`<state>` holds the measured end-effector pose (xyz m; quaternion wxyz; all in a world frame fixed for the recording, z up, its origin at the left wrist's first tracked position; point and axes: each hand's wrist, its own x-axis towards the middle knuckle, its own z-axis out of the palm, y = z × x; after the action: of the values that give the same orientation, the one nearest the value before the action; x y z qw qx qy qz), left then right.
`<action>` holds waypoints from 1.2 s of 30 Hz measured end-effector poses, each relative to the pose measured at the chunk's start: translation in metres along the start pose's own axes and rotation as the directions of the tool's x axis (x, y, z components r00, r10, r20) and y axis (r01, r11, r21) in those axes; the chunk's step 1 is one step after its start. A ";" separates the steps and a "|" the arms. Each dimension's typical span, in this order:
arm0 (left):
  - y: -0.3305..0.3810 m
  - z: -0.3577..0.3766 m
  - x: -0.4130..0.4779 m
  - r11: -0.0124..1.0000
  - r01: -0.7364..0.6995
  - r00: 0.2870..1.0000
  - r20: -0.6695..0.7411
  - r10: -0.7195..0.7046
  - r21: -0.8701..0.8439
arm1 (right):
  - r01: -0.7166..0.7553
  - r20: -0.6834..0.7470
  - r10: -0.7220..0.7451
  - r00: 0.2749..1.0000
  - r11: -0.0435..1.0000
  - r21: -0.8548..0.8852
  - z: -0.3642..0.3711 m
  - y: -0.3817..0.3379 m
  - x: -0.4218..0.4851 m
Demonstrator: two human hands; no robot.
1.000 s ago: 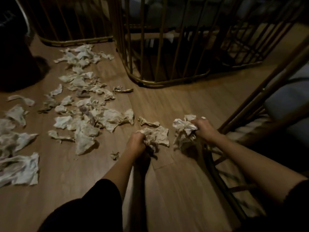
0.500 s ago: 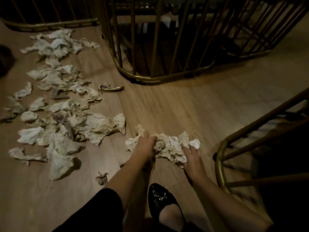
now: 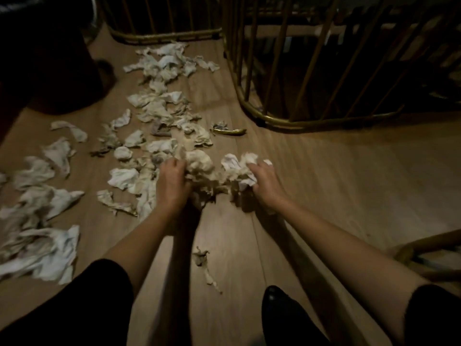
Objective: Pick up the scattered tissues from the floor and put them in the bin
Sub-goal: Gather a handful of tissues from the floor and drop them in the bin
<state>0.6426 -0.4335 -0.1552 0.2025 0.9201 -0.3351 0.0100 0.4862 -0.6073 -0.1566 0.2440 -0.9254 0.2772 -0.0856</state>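
A bunch of crumpled tissues [image 3: 214, 173] lies pressed together on the wooden floor between my two hands. My left hand [image 3: 172, 181] grips its left side and my right hand [image 3: 262, 181] grips its right side, with white tissue poking out past the fingers. Several more crumpled tissues [image 3: 159, 106] are strewn over the floor to the left and far left, with a big pile [image 3: 40, 248] at the left edge. One small scrap [image 3: 202, 260] lies near me between my arms. A dark round object [image 3: 47, 61], possibly the bin, stands at the upper left.
Gold metal chair frames [image 3: 272, 118] stand ahead and to the right, another [image 3: 164, 37] at the back, and a curved gold leg [image 3: 421, 248] at the right edge. A small gold wrapper [image 3: 229, 131] lies on the floor. My black shoe [image 3: 282, 310] is at the bottom.
My hands came together, bunching two tissue clumps into one, then slid it left toward the scattered tissues. The view swung left, bringing the dark object back in.
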 end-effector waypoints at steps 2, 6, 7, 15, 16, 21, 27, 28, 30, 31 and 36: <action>-0.027 -0.010 -0.006 0.993 0.111 0.993 -0.037 -0.109 0.034 | 0.022 0.051 -0.022 0.998 1.000 -0.002 0.006 -0.020 0.025; -0.064 -0.003 -0.036 0.963 0.257 0.954 0.136 -0.267 0.083 | 0.023 0.258 -0.005 0.966 0.998 -0.067 0.040 -0.039 0.046; -0.067 0.000 -0.043 0.954 0.280 0.927 0.228 -0.297 0.108 | 0.033 0.339 0.001 0.941 0.995 -0.095 0.052 -0.040 0.044; -0.071 0.011 -0.078 0.960 0.243 0.879 0.386 -0.280 0.141 | 0.170 0.249 -0.138 0.959 0.979 -0.113 0.099 -0.048 -0.005; -0.075 0.010 -0.082 0.965 0.237 0.898 0.354 -0.263 0.116 | 0.167 0.232 -0.146 0.962 0.983 -0.071 0.099 -0.048 -0.013; -0.087 -0.003 -0.102 0.979 0.202 0.940 0.276 -0.203 0.030 | 0.110 0.207 -0.120 0.971 0.992 0.056 0.083 -0.050 -0.036; -0.103 -0.017 -0.111 0.972 0.235 0.947 0.230 -0.224 -0.021 | 0.248 0.265 -0.261 0.928 0.965 0.082 0.086 -0.059 -0.114; -0.103 -0.019 -0.112 0.974 0.224 0.952 0.219 -0.214 -0.024 | 0.268 0.332 -0.267 0.905 0.962 0.046 0.092 -0.059 -0.124; -0.100 -0.023 -0.113 0.980 0.200 0.959 0.209 -0.192 -0.015 | 0.330 0.408 -0.288 0.867 0.943 -0.036 0.100 -0.057 -0.133; -0.098 -0.024 -0.115 0.981 0.196 0.959 0.209 -0.190 -0.010 | 0.351 0.400 -0.305 0.865 0.935 -0.046 0.101 -0.057 -0.133; -0.092 -0.020 -0.124 0.981 0.189 0.953 0.236 -0.192 0.037 | 0.443 0.349 -0.426 0.835 0.896 0.032 0.105 -0.051 -0.110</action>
<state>0.6057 -0.2859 -0.1896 0.1546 0.9441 -0.2665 -0.1177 0.4492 -0.4666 -0.2242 0.2399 -0.9701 0.0146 0.0329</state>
